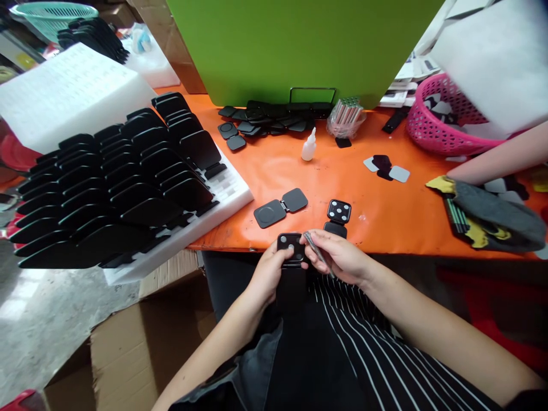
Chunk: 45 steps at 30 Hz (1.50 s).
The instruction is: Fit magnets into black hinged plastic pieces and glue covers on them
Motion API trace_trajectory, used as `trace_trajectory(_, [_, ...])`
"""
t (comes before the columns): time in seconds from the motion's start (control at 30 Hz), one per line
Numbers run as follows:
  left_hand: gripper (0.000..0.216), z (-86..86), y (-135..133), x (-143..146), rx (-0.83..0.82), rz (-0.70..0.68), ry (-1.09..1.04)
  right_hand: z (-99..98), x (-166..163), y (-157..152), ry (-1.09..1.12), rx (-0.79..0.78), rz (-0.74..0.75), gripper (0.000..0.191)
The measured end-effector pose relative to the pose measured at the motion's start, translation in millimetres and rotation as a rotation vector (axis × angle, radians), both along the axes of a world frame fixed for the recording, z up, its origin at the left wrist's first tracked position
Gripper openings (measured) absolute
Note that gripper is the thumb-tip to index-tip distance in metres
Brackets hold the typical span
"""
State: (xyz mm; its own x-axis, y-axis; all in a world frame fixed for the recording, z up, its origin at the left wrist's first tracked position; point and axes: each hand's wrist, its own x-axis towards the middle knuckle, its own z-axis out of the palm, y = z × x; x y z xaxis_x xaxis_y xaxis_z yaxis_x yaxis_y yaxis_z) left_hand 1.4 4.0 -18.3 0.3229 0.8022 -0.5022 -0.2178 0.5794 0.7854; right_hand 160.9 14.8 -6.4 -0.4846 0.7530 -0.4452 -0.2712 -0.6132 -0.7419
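My left hand point(269, 268) grips a black hinged plate point(294, 260) with round silver discs set in its face, the thumb lying on one disc. Between the fingers of my right hand point(340, 254) is a thin silvery stack of discs point(315, 251), tilted, its upper end close to the plate's right edge. Just beyond on the table, another hinged plate point(339, 211) shows several silver discs. To its left lies a grey hinged plate point(269, 213), unfolded, with a round recess. A small white dropper bottle point(309, 146) stands farther back.
At left, a white foam tray point(231, 197) bears rows of upright black plates point(141, 171). A green panel point(299, 51) stands behind a heap of plates point(274, 120) and bundled silvery rods point(346, 114). Right are a pink basket point(449, 137), a co-worker's arm point(505, 154) and a glove point(496, 214).
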Motion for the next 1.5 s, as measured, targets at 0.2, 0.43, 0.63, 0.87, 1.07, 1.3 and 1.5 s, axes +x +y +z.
trace_trajectory(0.2, [0.029, 4.4, -2, -2, 0.342, 0.011, 0.435, 7.4, -2, -4, -0.237, 0.04, 0.082, 0.027])
trace_trajectory(0.43, [0.031, 20.1, -13, -6, 0.811, -0.175, 0.771, 19.6, -1, -4, -0.253, -0.013, 0.132, 0.033])
trace_trajectory(0.63, [0.039, 25.2, -11, -15, 1.024, -0.306, 0.881, 29.1, 4, 3, -0.035, -0.138, 0.121, 0.028])
trace_trajectory(0.87, [0.038, 24.3, -8, -12, 0.951, -0.301, 0.862, 18.4, -10, 2, 0.009, -0.186, -0.072, 0.029])
trace_trajectory(1.07, [0.03, 8.8, 7, -12, 0.502, -0.027, 0.617, 6.9, -9, -4, 0.168, -0.294, -0.093, 0.027])
trace_trajectory(1.3, [0.029, 15.4, 6, -6, 0.532, 0.0, 0.587, 5.1, -8, -9, 0.055, -0.244, -0.011, 0.023])
trace_trajectory(1.5, [0.027, 25.6, -4, -4, 0.756, -0.14, 0.64, 9.1, -3, -6, 0.208, -0.413, -0.013, 0.016])
